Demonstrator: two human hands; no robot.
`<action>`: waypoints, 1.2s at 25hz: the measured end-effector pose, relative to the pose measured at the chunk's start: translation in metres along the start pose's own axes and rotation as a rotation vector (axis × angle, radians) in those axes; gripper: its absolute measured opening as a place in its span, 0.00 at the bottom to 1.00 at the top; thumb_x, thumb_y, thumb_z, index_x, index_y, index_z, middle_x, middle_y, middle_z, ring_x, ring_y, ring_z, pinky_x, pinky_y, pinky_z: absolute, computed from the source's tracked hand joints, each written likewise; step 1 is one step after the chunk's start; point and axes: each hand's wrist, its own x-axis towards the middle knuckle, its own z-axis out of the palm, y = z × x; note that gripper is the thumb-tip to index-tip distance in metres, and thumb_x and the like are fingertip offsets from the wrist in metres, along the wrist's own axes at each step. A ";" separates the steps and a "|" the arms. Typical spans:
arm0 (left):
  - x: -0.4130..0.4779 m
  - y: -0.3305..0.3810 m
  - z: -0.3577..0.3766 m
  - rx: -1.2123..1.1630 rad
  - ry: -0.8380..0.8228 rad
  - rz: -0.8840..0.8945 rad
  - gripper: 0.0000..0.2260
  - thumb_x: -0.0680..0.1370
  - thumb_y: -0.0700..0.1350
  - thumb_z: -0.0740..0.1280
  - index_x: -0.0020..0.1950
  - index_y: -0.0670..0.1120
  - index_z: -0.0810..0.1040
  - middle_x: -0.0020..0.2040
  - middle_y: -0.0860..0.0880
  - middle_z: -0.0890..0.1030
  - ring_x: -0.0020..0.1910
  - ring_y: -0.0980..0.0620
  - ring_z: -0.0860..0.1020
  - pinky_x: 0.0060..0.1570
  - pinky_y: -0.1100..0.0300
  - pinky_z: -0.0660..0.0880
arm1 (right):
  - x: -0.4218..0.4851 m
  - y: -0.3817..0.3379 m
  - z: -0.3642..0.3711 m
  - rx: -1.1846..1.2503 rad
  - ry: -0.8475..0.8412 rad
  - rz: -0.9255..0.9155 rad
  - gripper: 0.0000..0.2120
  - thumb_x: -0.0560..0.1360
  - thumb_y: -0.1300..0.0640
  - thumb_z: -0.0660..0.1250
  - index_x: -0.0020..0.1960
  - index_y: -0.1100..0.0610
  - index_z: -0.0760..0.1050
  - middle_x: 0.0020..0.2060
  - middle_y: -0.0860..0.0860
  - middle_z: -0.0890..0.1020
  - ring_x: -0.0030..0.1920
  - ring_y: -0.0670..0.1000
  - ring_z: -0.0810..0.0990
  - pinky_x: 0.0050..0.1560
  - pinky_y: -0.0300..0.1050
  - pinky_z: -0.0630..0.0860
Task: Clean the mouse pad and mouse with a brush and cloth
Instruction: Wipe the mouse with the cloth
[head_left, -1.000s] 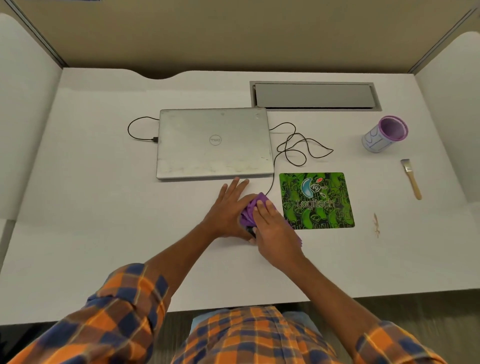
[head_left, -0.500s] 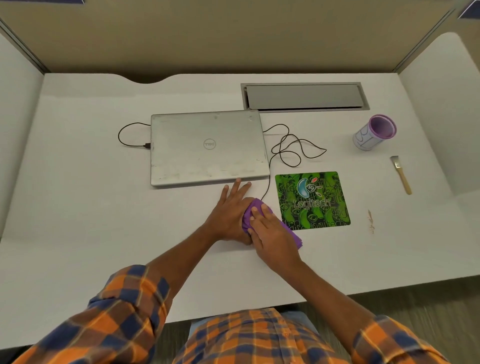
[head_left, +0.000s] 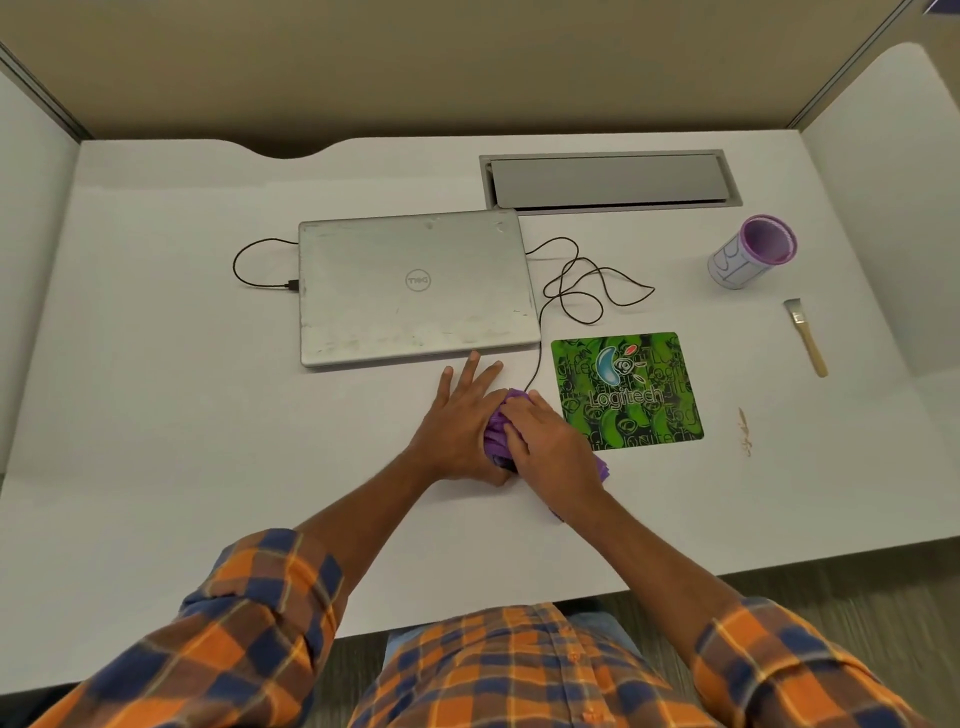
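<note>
view from above of a white desk (head_left: 156, 415), looking down at a person's two hands close together near its middle. the left hand (head_left: 457, 426) lies with its fingers straight and spread, fingertips almost at the front edge of a closed silver laptop (head_left: 415, 288), its inner side braced against a bunched purple cloth (head_left: 496, 431). the right hand (head_left: 550, 441) is cupped over the cloth, fingers curved round it and pressing down. the mouse (head_left: 506, 464) sits under the cloth between the hands; only a dark sliver shows at the near edge. the green mouse pad (head_left: 626, 392) lies bare just right of the hands. the brush (head_left: 807, 335) rests well apart at the far right, below a purple-rimmed cup (head_left: 748, 254).

this looks like the mouse-wiping step.

what could go wrong:
- the thin black cable (head_left: 537, 338) runs from the mouse past the laptop's right edge into loose loops. a hard wipe toward the person could pull it taut and tug the laptop or its plug.
- the cloth hides the mouse, so the underside and sides could be missed.
- the cloth's loose tail trails under the right wrist and could drag dirt back onto the pad.
- a few brown specks (head_left: 744, 431) lie on the desk right of the pad; a careless sweep could push them onto it.
</note>
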 end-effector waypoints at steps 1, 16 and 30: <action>-0.001 0.000 0.000 0.006 0.003 -0.004 0.57 0.64 0.76 0.76 0.85 0.50 0.62 0.89 0.46 0.48 0.87 0.44 0.34 0.83 0.33 0.40 | -0.003 0.003 0.001 -0.028 -0.002 -0.070 0.12 0.80 0.65 0.75 0.63 0.62 0.85 0.61 0.59 0.88 0.68 0.64 0.84 0.59 0.58 0.86; -0.008 0.001 0.002 0.062 -0.012 0.000 0.56 0.67 0.75 0.74 0.87 0.52 0.59 0.89 0.46 0.49 0.87 0.43 0.36 0.84 0.35 0.38 | -0.034 0.003 0.004 -0.111 0.037 -0.155 0.12 0.79 0.61 0.77 0.61 0.62 0.86 0.61 0.59 0.84 0.61 0.63 0.81 0.53 0.56 0.86; -0.009 0.010 -0.002 0.033 -0.009 -0.057 0.56 0.66 0.78 0.74 0.86 0.53 0.61 0.89 0.49 0.46 0.86 0.44 0.34 0.83 0.34 0.38 | 0.001 -0.014 -0.011 0.009 -0.048 0.274 0.14 0.86 0.53 0.68 0.65 0.60 0.85 0.57 0.55 0.83 0.59 0.57 0.76 0.52 0.49 0.80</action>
